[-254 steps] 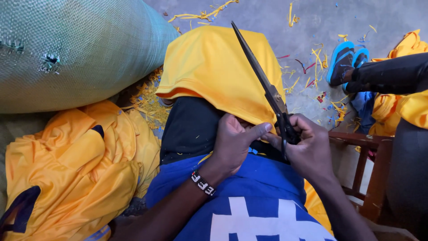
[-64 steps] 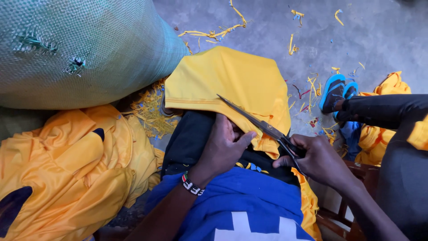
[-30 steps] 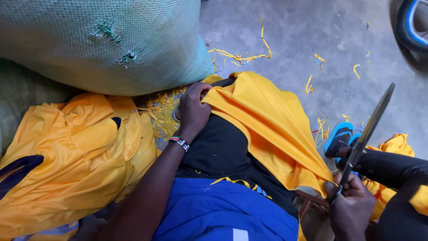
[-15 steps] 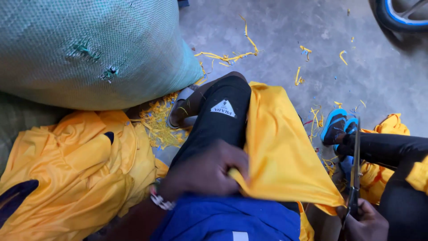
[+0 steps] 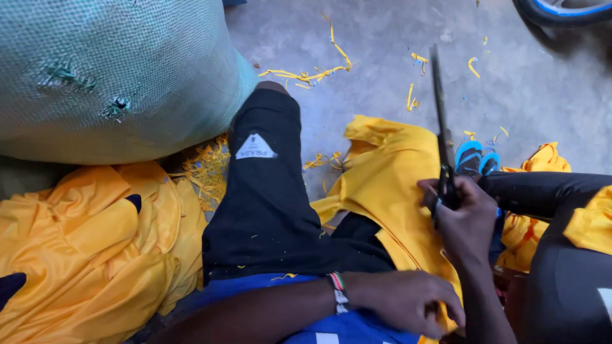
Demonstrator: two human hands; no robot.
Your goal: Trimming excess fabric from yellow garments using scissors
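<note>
Head camera looks down on a seated person's lap and a grey concrete floor [image 5: 382, 38]. At the upper left lies one big green woven sack [image 5: 108, 70], round and full, with two small torn holes in its side. On the person's black trouser leg [image 5: 268, 197] sits one small white patch [image 5: 255, 146], shaped like a triangle with a bar under it; its marks are too small to read.

I count one pair of scissors [image 5: 440, 127], long and dark, with the blades pointing up and away, nearly upright. The right hand [image 5: 462, 223] is closed around the handles, wrist bent, arm coming from the lower edge. The left hand [image 5: 408, 302] lies low across the lap, fingers curled and pinching the near edge of the yellow cloth [image 5: 389, 185]. This cloth hangs between the two legs, just beside the scissors. On the left wrist is one beaded bracelet [image 5: 339, 292], striped in white, black and red.

One heap of yellow garments [image 5: 83, 248] lies at the left under the sack. Many thin yellow scraps [image 5: 306, 73] are scattered on the floor. One blue sandal [image 5: 475, 159] shows beside the cloth.
</note>
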